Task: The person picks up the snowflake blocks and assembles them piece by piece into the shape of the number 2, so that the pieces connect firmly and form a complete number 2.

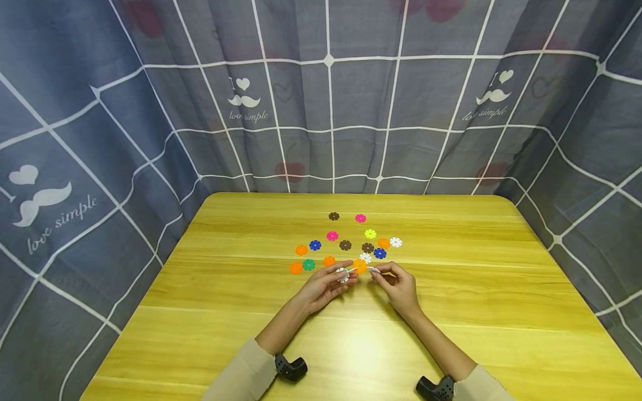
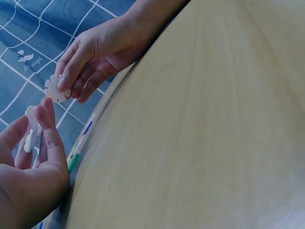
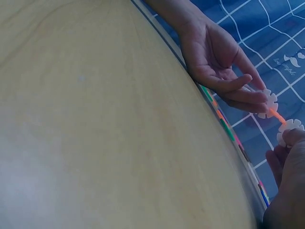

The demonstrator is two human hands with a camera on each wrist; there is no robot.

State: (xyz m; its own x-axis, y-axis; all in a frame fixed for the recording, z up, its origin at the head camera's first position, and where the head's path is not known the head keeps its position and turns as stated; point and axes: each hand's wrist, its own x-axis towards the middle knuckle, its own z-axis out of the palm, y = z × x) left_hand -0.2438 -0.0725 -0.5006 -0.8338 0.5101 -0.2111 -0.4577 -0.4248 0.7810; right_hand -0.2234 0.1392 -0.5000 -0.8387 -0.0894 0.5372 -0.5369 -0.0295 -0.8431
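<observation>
My left hand (image 1: 321,288) pinches a white notched snowflake disc (image 1: 342,275) between thumb and fingers. An orange snowflake disc (image 1: 359,266) is joined to it and points toward the other hand. Thumb and forefinger of my right hand (image 1: 403,291) pinch another white disc (image 1: 373,269), seen edge-on in the head view, at the far side of the orange one. In the right wrist view the orange disc (image 3: 276,115) bridges the left hand's white disc (image 3: 269,102) and the right hand's white disc (image 3: 290,128). Both hands are raised above the tabletop.
Loose snowflake discs lie on the wooden table (image 1: 241,312) beyond the hands, among them a green one (image 1: 309,264), a blue one (image 1: 380,253), a yellow one (image 1: 370,234) and a pink one (image 1: 360,218). A grey checked curtain (image 1: 356,94) hangs behind and at both sides.
</observation>
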